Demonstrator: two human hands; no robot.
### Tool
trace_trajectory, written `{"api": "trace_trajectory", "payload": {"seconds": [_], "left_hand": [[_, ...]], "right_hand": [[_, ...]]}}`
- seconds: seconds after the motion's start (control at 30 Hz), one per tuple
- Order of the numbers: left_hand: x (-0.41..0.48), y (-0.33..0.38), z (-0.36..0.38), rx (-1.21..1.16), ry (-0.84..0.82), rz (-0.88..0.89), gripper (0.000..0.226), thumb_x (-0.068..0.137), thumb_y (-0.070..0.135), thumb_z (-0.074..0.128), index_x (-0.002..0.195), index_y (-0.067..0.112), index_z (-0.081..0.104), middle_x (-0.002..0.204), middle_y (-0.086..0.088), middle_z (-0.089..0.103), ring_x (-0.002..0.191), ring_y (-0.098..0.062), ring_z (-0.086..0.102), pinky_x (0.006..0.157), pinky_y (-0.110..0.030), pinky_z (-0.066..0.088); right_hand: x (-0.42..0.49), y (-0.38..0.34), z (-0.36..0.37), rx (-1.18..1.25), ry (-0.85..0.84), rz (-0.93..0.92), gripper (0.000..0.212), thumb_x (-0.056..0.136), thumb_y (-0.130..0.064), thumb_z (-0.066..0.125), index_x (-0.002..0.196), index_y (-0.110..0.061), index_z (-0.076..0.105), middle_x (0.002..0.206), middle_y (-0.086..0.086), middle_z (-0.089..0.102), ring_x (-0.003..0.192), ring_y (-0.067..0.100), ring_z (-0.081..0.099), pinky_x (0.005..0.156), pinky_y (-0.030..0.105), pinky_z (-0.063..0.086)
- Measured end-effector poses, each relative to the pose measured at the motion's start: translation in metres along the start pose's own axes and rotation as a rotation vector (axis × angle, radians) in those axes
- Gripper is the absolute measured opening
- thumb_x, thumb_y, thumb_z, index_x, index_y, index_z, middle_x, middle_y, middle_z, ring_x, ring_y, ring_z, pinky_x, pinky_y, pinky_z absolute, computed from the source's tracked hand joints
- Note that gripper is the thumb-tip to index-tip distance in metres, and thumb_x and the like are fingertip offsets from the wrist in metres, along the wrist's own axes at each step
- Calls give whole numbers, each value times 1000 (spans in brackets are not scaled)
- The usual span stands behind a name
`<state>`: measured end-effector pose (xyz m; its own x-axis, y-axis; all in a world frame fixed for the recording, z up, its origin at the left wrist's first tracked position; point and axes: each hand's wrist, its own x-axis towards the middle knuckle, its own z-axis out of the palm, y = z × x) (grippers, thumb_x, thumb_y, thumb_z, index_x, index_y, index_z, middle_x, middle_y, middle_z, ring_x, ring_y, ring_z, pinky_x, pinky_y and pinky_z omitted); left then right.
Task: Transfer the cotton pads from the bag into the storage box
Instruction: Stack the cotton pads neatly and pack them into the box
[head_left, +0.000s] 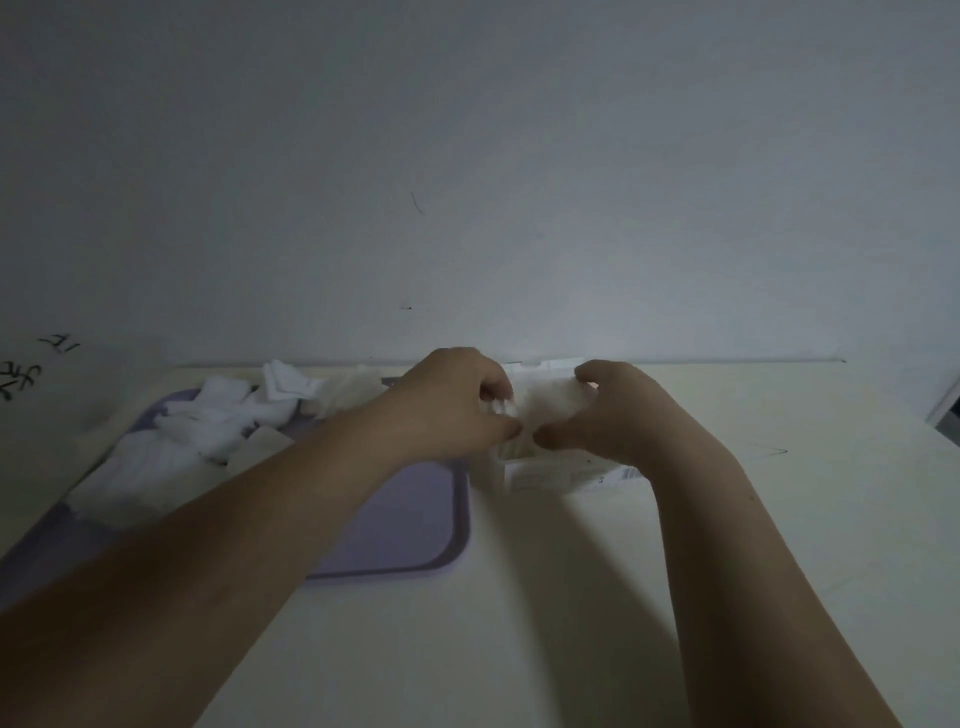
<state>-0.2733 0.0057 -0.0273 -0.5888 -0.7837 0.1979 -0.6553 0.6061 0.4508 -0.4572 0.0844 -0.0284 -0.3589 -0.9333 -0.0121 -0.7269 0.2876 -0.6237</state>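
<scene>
Pads: cotton pads (545, 402) stack betw. both hands, over storage box (550, 475).
L hand (457, 402): curled, grips pads' left side.
R hand (618, 410): curled, grips right side.

Dim, even light turns the wall (467, 156) grey-blue, darkening toward the frame's corners. Soft shadows pool on the table (519, 649) between the arms (234, 545), lower centre. The pads (548, 400) at centre blur into grainy white; the table's far edge bows with wide-angle distortion.
</scene>
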Motion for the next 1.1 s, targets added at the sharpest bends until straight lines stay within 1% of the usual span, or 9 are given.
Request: {"api": "trace_trajectory", "payload": {"seconds": [0.07, 0.1, 0.23, 0.37, 0.5, 0.63, 0.77, 0.93, 1.1], "left_hand": [[0, 3, 1, 8, 1, 1, 25, 78, 35, 80, 102, 29, 79, 99, 12, 73, 92, -7, 67, 85, -35, 59], [0, 4, 2, 18, 5, 3, 23, 78, 32, 79, 101, 28, 80, 98, 11, 74, 91, -9, 69, 84, -36, 59], [3, 7, 6, 70, 17, -3, 21, 83, 28, 76, 103, 27, 79, 103, 10, 70, 95, -12, 67, 81, -30, 56], [5, 7, 9, 117, 55, 2, 25, 84, 31, 75, 109, 27, 75, 111, 7, 60, 101, -15, 62, 83, -31, 52], [4, 6, 8, 166, 97, 9, 38, 86, 31, 73, 124, 30, 69, 116, 4, 54, 97, -21, 63, 85, -41, 56], [3, 6, 12, 147, 100, 31, 25, 92, 31, 64, 115, 31, 75, 106, -1, 57, 91, -23, 63, 80, -39, 55], [1, 5, 13, 168, 117, 50, 18, 94, 36, 57, 98, 31, 73, 95, 2, 55, 84, -20, 62, 71, -38, 54], [2, 0, 17, 211, 146, 81, 20, 95, 35, 58, 98, 32, 78, 91, 2, 58, 82, -21, 61, 68, -37, 53], [5, 1, 19, 217, 101, 20, 20, 92, 24, 63, 94, 29, 82, 88, 3, 68, 83, -23, 65, 63, -29, 49]], "right_hand": [[2, 2, 0, 19, -3, -37, 87, 69, -33, 93, 147, -22, 56, 141, 3, 57, 113, 20, 62, 91, 33, 52], [4, 3, 2, 26, 32, -48, 86, 67, -34, 94, 145, -26, 58, 144, 3, 56, 113, 21, 66, 92, 34, 54], [10, -1, 16, -30, 166, -6, 66, 69, -42, 89, 130, -28, 67, 129, 1, 55, 95, 24, 70, 83, 38, 59], [13, -1, 24, -87, 199, -23, 54, 75, -40, 85, 123, -28, 64, 120, -2, 49, 102, 25, 65, 78, 35, 50], [16, -2, 28, -81, 179, -175, 47, 77, -26, 88, 121, -25, 71, 115, 1, 50, 114, 27, 59, 87, 38, 54], [19, 2, 31, -74, 181, -262, 36, 82, -14, 79, 116, -24, 76, 110, -1, 47, 116, 27, 54, 92, 39, 54], [18, 3, 32, -12, 181, -311, 31, 89, -16, 72, 116, -31, 76, 113, -1, 41, 109, 25, 52, 88, 36, 52], [20, 3, 32, -40, 165, -290, 35, 88, -19, 77, 120, -33, 77, 120, -1, 46, 116, 26, 57, 97, 41, 54], [22, 5, 38, -98, 75, -268, 36, 95, -14, 66, 127, -29, 75, 132, 6, 46, 120, 31, 56, 104, 42, 51]]}}
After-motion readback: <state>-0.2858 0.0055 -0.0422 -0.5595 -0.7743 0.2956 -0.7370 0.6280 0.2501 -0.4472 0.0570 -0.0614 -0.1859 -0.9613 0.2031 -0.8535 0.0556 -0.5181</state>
